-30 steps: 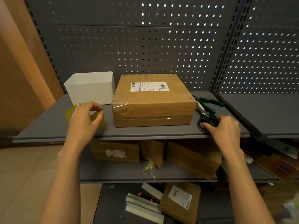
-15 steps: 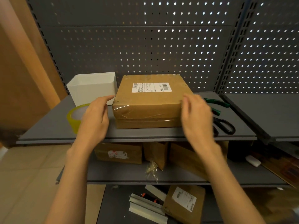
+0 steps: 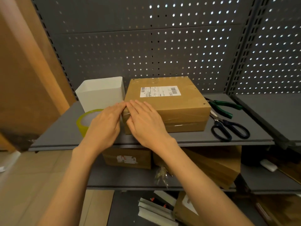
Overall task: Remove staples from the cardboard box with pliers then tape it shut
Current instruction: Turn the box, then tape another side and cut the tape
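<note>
The cardboard box [image 3: 171, 106] sits on the grey shelf [image 3: 187, 137], about midway along it and a little back from the front edge, with a white shipping label [image 3: 160, 91] on its top face toward the rear. Clear tape runs shiny across its front face and wraps the front left corner.

Both hands meet at that front left corner of the box. The left hand [image 3: 104, 126] lies with straight fingers against the box's left side, its fingertips reaching the top edge; its grip is released, pressing flat and grasping nothing. The right hand [image 3: 146, 123] rests palm down over the top and front of the same corner, fingers straight and together, its grip likewise released and pressing on the taped surface. The fingertips of the two hands almost touch at the top edge.

A roll of yellow-green tape [image 3: 86, 121] lies flat on the shelf just left of the box, near the front edge, partly hidden by the left hand. Behind it, toward the rear left, stands a white open-topped container [image 3: 101, 93], close beside the box.

Toward the right end of the shelf, green-handled pliers [image 3: 224, 106] lie near the box's right side, and black-handled scissors [image 3: 228, 128] lie in front of them, nearer the front edge. Neither hand touches them.
</note>
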